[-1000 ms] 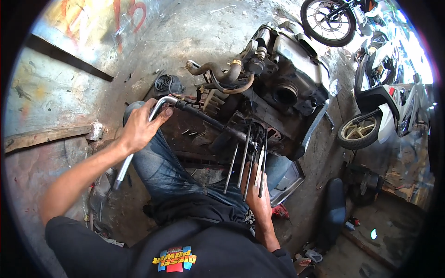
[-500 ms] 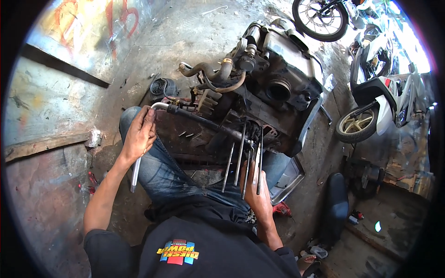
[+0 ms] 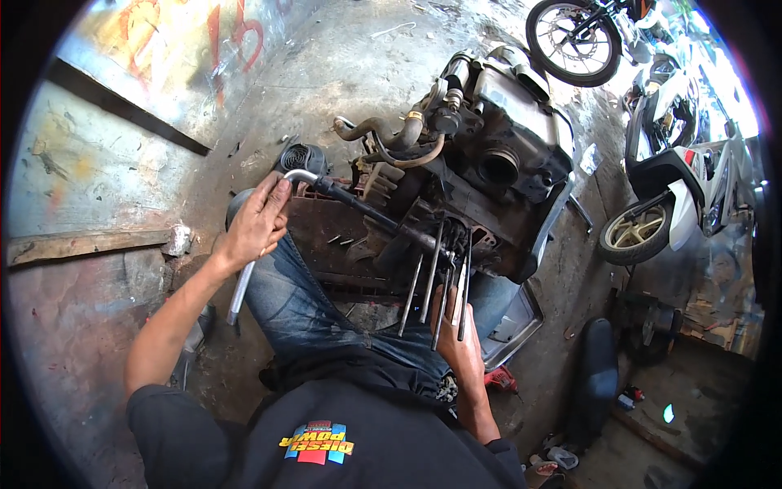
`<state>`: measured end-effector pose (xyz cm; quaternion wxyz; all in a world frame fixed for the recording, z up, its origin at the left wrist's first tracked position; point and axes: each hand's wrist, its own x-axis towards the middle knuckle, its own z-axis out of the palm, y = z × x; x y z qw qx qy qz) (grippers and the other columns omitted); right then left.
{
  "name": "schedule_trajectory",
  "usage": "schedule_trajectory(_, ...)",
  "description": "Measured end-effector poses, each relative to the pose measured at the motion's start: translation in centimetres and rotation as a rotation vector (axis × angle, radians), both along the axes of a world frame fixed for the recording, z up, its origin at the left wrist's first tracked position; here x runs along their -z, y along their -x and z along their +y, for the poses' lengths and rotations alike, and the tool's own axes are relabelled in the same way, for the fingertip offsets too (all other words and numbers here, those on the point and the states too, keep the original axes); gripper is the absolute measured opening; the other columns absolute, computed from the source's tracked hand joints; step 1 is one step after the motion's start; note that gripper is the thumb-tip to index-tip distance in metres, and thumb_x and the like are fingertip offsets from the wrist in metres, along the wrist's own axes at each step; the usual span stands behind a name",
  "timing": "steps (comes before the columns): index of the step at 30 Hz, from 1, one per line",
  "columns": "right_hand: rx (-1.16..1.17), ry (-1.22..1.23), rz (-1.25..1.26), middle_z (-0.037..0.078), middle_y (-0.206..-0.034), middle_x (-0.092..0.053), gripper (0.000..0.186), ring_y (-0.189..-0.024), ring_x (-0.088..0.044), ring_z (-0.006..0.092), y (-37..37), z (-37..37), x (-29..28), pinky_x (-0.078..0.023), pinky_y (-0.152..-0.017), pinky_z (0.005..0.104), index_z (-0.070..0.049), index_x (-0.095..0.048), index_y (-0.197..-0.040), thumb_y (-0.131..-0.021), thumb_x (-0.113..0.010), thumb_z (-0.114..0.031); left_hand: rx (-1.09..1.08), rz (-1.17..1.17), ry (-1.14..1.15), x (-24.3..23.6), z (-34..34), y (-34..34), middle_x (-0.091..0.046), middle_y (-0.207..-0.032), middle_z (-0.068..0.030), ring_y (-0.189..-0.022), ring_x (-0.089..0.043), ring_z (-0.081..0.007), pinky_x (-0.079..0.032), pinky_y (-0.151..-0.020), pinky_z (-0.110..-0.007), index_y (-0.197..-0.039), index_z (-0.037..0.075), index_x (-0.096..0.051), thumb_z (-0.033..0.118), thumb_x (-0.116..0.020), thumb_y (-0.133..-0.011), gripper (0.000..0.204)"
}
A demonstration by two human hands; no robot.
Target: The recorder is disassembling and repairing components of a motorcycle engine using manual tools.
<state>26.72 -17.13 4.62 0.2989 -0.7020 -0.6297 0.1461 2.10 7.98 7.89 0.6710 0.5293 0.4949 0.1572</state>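
My left hand [image 3: 257, 224] is wrapped round a bent steel wrench handle [image 3: 244, 289], at its upper bend. A long dark bar [image 3: 358, 208] runs from that bend down-right into the lower part of a dirty engine assembly [image 3: 517, 118], where several long metal studs [image 3: 433, 277] stick out toward me. My right hand [image 3: 456, 334] is behind these studs, low on the engine; its fingers are largely hidden, so what it touches or holds cannot be made out. Hoses [image 3: 383, 138] curve over the engine's left side.
A white scooter [image 3: 692, 179] and another motorbike's wheel [image 3: 570, 45] are at the right. A black seat [image 3: 590, 383], a red tool [image 3: 501, 379] and a metal tray [image 3: 521, 326] lie low right. A round fan cover [image 3: 297, 159] is behind the handle. A wooden plank [image 3: 90, 244] is at left.
My left fingers have shifted from spread along the handle, thumb out, to closed together round it. The view has shifted slightly; my right hand stays among the studs.
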Motion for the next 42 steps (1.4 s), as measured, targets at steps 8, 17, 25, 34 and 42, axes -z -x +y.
schedule_trajectory(8, -0.006, 0.073, -0.039, 0.025, -0.082, -0.051, 0.022, -0.070, -0.054, 0.0432, 0.1, 0.6, -1.4, -0.043, -0.060, 0.0487, 0.008, -0.052, -0.094, -0.073, -0.053, 0.015, -0.114, -0.121, 0.168, 3.2, -1.8, 1.1, -0.032, -0.060, 0.0050, -0.037, -0.027, -0.0024, -0.021, -0.030, -0.019, -0.101, 0.017, -0.044, 0.047, -0.041, -0.103, 0.030)
schedule_trajectory(17, -0.049, -0.022, -0.169, 0.025, -0.086, -0.053, 0.027, -0.071, -0.054, 0.0431, -0.2, 0.2, -0.5, -0.043, -0.060, 0.0480, 0.009, -0.054, -0.099, -0.073, -0.053, 0.015, -0.168, -0.109, 0.253, 3.8, -2.2, 1.2, -0.031, -0.061, 0.0044, -0.038, -0.026, -0.0027, -0.020, -0.030, -0.019, -0.121, 0.018, -0.045, 0.053, -0.046, -0.099, 0.042)
schedule_trajectory(25, -0.056, 0.090, -0.152, 0.024, -0.086, -0.054, 0.024, -0.073, -0.054, 0.0430, -0.1, 0.3, -0.7, -0.044, -0.063, 0.0487, 0.008, -0.055, -0.100, -0.076, -0.054, 0.013, 0.073, 0.183, 0.414, -0.6, 2.9, -0.1, -0.031, -0.065, 0.0059, -0.041, -0.026, 0.0005, -0.020, -0.030, -0.015, -0.137, 0.013, -0.039, 0.043, -0.045, -0.102, 0.046)
schedule_trajectory(34, 0.015, 0.024, -0.125, 0.026, -0.096, -0.054, 0.029, -0.078, -0.053, 0.0423, -0.1, -1.1, 0.6, -0.044, -0.069, 0.0461, 0.008, -0.052, -0.108, -0.079, -0.054, 0.010, 0.374, 0.569, 0.556, -4.6, 7.2, -3.8, -0.038, -0.070, 0.0029, -0.043, -0.028, -0.0017, -0.021, -0.031, -0.018, -0.100, 0.007, -0.045, 0.031, -0.041, -0.103, 0.024)
schedule_trajectory(42, -0.066, -0.024, -0.015, 0.026, -0.078, -0.054, 0.023, -0.066, -0.056, 0.0453, -0.5, 0.9, 0.0, -0.045, -0.057, 0.0471, 0.012, -0.052, -0.105, -0.082, -0.051, 0.012, 0.583, 0.742, 0.192, -3.5, 4.9, -2.3, -0.044, -0.072, -0.0003, -0.047, -0.042, -0.0070, -0.034, -0.036, -0.025, -0.101, 0.003, -0.046, 0.042, -0.041, -0.103, 0.039)
